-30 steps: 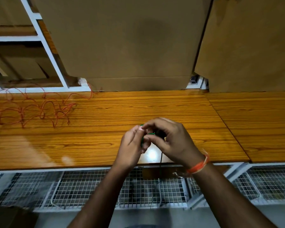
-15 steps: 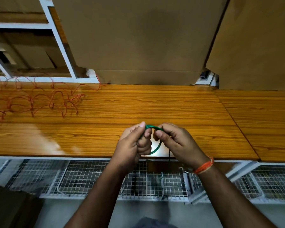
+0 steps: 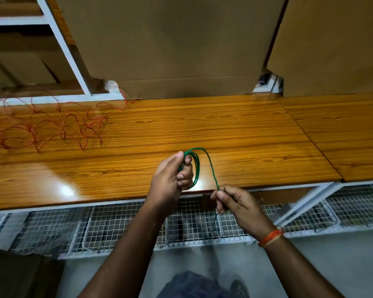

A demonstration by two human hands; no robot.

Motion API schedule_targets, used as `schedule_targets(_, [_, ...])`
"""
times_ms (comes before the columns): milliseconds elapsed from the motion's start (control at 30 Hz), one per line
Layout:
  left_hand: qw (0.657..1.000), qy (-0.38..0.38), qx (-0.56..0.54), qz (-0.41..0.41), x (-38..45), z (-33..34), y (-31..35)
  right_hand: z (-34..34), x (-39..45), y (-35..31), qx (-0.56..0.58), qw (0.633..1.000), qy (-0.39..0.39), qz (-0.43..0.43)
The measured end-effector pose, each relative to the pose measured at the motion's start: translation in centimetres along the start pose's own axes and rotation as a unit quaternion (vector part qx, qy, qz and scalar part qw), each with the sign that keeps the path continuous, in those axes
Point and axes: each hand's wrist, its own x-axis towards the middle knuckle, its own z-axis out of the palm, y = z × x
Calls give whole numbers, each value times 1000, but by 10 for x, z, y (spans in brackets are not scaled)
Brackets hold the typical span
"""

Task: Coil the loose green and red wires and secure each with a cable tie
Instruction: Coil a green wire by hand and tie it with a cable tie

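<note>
Green wire (image 3: pixel 196 168), small tight loops

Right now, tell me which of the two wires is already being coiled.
The green wire: the left hand holds its loops and the right hand pinches its tail. The red wire sprawls loose on the wooden table.

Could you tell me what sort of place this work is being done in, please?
Probably a workshop or storeroom bench: a wooden worktop on a white metal frame, wire-mesh trays underneath, cardboard boxes stacked behind, and loose red wire lying on the top.
</note>
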Motion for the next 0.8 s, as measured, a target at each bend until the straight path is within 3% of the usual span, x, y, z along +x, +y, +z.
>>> schedule_targets(100, [1000,-14,5,-25,-2,-2,-11,6,-3,-10,-94,994,47,-31])
schedule_targets(233, [996,-29,-71,-43,-5,8,-12,8,-14,-5,-213,977,33,-7])
schedule_targets(367, [991,6,-132,-33,-3,16,-10,-5,-39,7,-209,976,62,12])
schedule_targets(533, [995,47,-89,4,-8,34,-19,-29,-52,-16,-201,976,87,-20])
schedule_targets(667, [991,72,-111,34,-8,59,-25,-55,-57,-25,-284,958,-22,-20])
schedule_targets(733, [986,85,-137,51,-8,67,-28,-69,-72,-14,-230,973,-8,-1])
schedule_targets(800, [980,101,-156,67,-10,73,-32,-84,-92,-1,-104,990,93,10])
